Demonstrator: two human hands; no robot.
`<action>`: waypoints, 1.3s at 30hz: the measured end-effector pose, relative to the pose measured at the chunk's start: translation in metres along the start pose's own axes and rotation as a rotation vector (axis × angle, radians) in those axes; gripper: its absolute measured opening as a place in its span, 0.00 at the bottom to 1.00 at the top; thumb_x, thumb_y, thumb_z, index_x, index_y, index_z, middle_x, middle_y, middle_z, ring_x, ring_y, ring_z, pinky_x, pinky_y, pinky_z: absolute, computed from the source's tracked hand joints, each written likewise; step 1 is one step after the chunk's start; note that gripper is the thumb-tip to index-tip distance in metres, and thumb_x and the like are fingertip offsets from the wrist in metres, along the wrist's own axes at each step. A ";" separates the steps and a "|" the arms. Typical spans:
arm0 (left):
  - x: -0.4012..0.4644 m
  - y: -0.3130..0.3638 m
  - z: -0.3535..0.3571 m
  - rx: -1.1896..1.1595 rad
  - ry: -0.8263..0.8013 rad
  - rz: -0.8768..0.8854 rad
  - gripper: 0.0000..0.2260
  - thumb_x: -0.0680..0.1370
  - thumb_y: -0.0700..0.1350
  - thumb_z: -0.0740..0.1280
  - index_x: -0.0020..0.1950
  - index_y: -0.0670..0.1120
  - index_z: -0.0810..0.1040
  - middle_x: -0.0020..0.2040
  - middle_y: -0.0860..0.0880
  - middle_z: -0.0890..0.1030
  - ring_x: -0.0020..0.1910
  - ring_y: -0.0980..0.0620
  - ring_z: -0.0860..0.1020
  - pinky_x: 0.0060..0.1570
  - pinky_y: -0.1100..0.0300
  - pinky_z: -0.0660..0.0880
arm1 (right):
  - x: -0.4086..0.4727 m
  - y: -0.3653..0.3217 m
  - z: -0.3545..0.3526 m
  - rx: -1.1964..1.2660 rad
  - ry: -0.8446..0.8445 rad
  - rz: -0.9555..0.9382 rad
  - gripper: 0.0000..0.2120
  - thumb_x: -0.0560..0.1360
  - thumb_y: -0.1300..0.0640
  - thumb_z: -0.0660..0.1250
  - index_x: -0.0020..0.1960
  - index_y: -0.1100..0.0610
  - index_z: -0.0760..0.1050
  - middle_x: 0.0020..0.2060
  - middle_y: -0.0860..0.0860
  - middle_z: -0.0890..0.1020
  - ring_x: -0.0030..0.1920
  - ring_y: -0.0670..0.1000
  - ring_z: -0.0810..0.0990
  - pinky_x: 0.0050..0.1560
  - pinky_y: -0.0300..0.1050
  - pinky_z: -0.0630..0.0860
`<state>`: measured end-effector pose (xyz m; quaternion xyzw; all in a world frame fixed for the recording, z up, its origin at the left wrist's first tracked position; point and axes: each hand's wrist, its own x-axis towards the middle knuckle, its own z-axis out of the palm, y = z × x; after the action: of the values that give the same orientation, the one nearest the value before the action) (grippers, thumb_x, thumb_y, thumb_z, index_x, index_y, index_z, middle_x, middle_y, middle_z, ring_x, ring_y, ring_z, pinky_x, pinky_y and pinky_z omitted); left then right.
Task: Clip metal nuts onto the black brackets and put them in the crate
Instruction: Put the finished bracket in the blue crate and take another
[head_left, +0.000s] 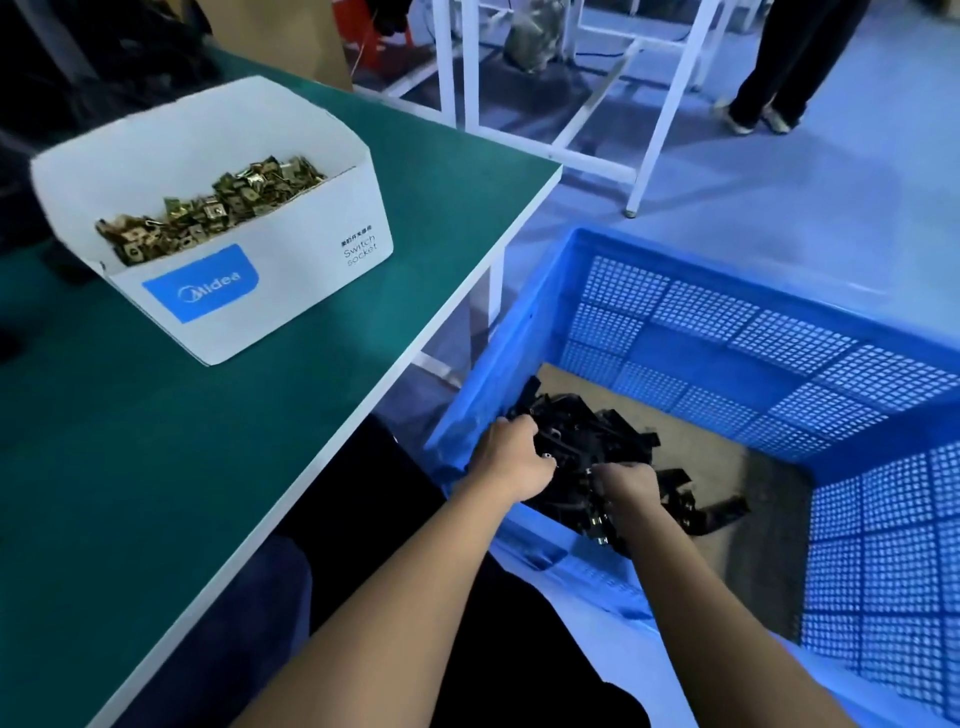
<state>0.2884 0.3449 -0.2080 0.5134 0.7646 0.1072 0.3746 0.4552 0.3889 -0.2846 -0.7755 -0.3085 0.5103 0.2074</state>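
Both hands in the blue crate (675, 291), lower right of frame.
The left hand (517, 457) and right hand (626, 486) curl into the black brackets (587, 441); what each grips is hidden. The metal nuts (208, 208) lie upper left.

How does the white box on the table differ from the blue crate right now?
The white box is solid-sided card standing on the green table; the blue crate is perforated plastic, larger, set lower beside the table. The box is heaped with metal nuts; the crate holds a pile of black brackets with bare floor showing, and both hands, left hand and right hand, reach into it. Both are open-topped.
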 end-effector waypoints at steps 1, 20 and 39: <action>0.000 0.003 -0.005 -0.015 0.032 0.035 0.16 0.78 0.49 0.70 0.64 0.47 0.77 0.64 0.45 0.77 0.64 0.43 0.76 0.62 0.51 0.75 | -0.007 -0.008 0.001 -0.010 0.016 -0.046 0.06 0.73 0.63 0.73 0.39 0.62 0.79 0.34 0.58 0.80 0.33 0.57 0.79 0.38 0.51 0.77; -0.171 -0.048 -0.271 -0.609 1.259 0.466 0.06 0.74 0.34 0.67 0.44 0.43 0.82 0.39 0.55 0.83 0.32 0.58 0.79 0.35 0.63 0.74 | -0.355 -0.230 0.116 -0.026 -0.329 -1.518 0.05 0.74 0.61 0.68 0.46 0.55 0.82 0.36 0.47 0.85 0.38 0.50 0.84 0.43 0.52 0.81; -0.348 -0.352 -0.292 -0.566 1.837 -0.574 0.09 0.72 0.35 0.66 0.49 0.45 0.80 0.47 0.52 0.81 0.49 0.50 0.79 0.56 0.51 0.75 | -0.572 -0.089 0.414 -1.011 -0.779 -2.037 0.30 0.75 0.64 0.71 0.74 0.49 0.69 0.67 0.57 0.66 0.65 0.62 0.69 0.57 0.57 0.77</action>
<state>-0.0922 -0.0500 -0.0363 -0.0802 0.7986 0.5457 -0.2408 -0.1145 0.0610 -0.0110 0.0369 -0.9871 0.1335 0.0808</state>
